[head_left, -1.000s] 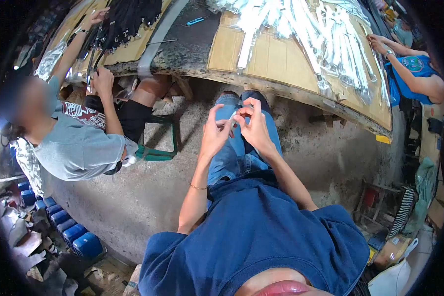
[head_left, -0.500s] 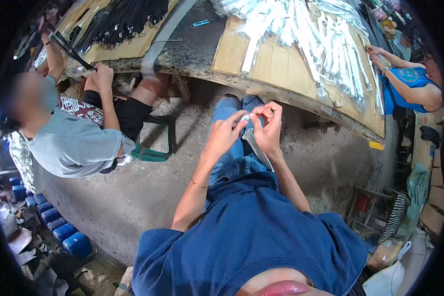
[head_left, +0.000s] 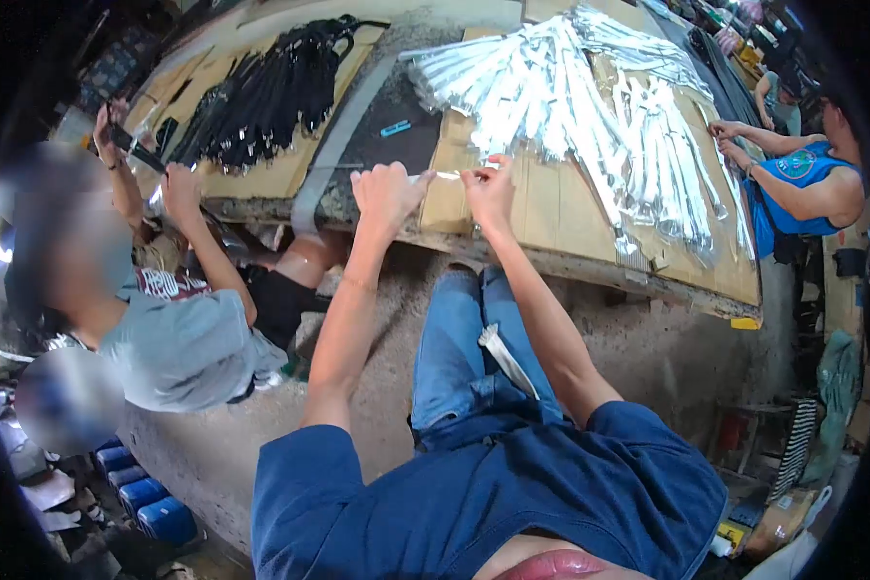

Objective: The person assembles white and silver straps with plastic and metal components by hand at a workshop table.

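Both my hands are raised over the near edge of the work table (head_left: 590, 266). My left hand (head_left: 385, 201) is closed in a fist, thumb towards the right, on one end of a thin whitish strip (head_left: 447, 175). Pinching the other end is my right hand (head_left: 491, 198). The strip looks stretched between them; its exact kind is too small to make out. Across my jeans lies a white strap (head_left: 508, 362), touched by neither hand. A fanned pile of white straps in clear plastic (head_left: 541, 92) rests on cardboard just beyond my right hand.
A bundle of black straps (head_left: 275, 92) lies on cardboard at the left, and a blue cutter (head_left: 394, 128) on the dark tabletop. Co-workers sit at my left (head_left: 179, 338) and stand at the right (head_left: 807, 188). Blue containers (head_left: 164, 517) stand on the floor, lower left.
My hands have moved forward from above my lap to the table edge and spread apart, with the whitish strip between them. The strap on my lap now shows more fully.
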`<state>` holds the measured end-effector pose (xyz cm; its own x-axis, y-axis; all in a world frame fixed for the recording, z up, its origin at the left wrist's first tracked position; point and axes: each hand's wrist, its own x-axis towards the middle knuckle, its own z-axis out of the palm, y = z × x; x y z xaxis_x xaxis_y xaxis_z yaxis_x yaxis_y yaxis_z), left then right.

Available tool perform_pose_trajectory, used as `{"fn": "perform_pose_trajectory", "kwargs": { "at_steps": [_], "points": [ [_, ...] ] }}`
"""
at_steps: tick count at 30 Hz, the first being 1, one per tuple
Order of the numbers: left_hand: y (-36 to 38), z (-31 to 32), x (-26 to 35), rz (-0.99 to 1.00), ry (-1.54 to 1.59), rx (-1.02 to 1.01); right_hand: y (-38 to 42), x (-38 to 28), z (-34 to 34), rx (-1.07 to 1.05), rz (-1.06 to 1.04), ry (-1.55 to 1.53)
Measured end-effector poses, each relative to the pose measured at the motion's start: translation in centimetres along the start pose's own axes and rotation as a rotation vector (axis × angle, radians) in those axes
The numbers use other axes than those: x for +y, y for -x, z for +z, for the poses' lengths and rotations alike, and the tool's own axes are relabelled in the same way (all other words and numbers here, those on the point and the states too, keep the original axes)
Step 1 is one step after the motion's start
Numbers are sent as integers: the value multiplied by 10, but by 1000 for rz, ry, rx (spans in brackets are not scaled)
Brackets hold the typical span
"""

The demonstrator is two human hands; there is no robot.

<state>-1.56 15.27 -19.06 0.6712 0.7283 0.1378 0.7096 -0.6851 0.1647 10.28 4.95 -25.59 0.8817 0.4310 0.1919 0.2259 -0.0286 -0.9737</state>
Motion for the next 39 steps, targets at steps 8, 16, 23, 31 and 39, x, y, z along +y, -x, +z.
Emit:
{"fn": "perform_pose_trajectory", "kwargs": {
  "at_steps": [8,16,23,31,39],
  "points": [
    [-85,75,10,166,-285,-178,-50,52,38,-32,-305,882],
    [-88,59,-5,204,-93,-227,-47,74,-90,50,18,98],
    [-47,93,-34,320,210,92,-30,102,-143,74,-50,310],
    [-56,77,22,228,232,180,-31,100,-144,20,-69,329],
    [-320,156,190,128,432,-41,-30,108,-146,42,-108,276]
  ]
}}
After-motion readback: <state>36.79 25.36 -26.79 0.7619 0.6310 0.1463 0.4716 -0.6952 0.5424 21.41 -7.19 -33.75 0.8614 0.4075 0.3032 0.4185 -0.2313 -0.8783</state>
